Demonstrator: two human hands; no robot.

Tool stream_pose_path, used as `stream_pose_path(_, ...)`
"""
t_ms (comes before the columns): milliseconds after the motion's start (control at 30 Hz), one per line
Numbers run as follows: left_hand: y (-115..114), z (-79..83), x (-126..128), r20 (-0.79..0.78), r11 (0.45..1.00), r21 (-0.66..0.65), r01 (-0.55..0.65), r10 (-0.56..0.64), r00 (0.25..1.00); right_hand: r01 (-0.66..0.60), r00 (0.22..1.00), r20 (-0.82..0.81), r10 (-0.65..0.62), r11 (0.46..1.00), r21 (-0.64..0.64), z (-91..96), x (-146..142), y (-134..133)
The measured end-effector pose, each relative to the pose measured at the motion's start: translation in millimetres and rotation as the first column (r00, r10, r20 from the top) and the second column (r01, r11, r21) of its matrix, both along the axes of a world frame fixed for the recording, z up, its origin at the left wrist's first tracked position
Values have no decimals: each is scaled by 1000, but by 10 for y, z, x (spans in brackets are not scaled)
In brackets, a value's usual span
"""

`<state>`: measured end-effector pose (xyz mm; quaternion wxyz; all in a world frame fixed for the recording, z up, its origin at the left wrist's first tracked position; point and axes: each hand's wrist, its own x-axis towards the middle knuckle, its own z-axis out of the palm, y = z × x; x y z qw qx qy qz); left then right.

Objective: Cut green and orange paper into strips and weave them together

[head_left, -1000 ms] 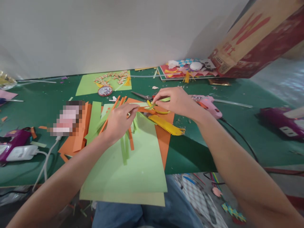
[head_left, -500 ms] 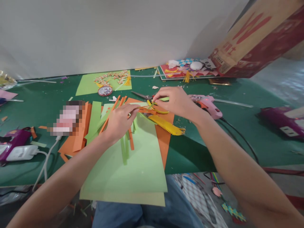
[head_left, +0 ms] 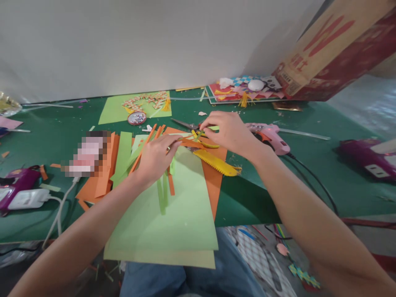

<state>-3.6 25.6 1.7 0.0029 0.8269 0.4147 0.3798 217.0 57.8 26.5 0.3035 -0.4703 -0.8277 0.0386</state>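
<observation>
Between my hands, above the sheets, are narrow orange and green paper strips [head_left: 192,142]. My left hand [head_left: 157,156] pinches the strips at their left end, with a green strip hanging below its fingers. My right hand [head_left: 224,128] pinches a green paper strip [head_left: 199,135] between thumb and fingertips. Below lies a stack of light green paper sheets [head_left: 173,214], partly over an orange sheet [head_left: 214,185]. Loose orange strips [head_left: 171,181] rest on the stack. A yellow-handled cutter [head_left: 216,163] lies under the right hand, beside scissors [head_left: 185,123] partly hidden by that hand.
A pink glue gun [head_left: 278,140] with a black cord lies at right. To the left are a blurred-out phone [head_left: 89,154], orange paper [head_left: 99,185] and a purple device [head_left: 23,185]. Behind sit a small dish of beads [head_left: 137,118] and a paper bag [head_left: 328,53].
My right hand has risen very slightly with the green strip, and the strips between the hands have shifted a little. My left hand stays nearly in place.
</observation>
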Motion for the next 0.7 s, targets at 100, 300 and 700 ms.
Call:
stream_pose_path(100,-1,3,0,5,1000,-9,1,-1,1000,-12,1000,2,12,1000,2,-5,-1,-2)
stream_pose_path(300,-3,5,8,13,1000,-19,-8,8,1000,-72,997,-37,71,996,-50,14,-5,-3)
stream_pose_path(700,-9,11,14,64,999,-42,-2,5,998,7,1000,-8,-8,999,-51,-19,1,3)
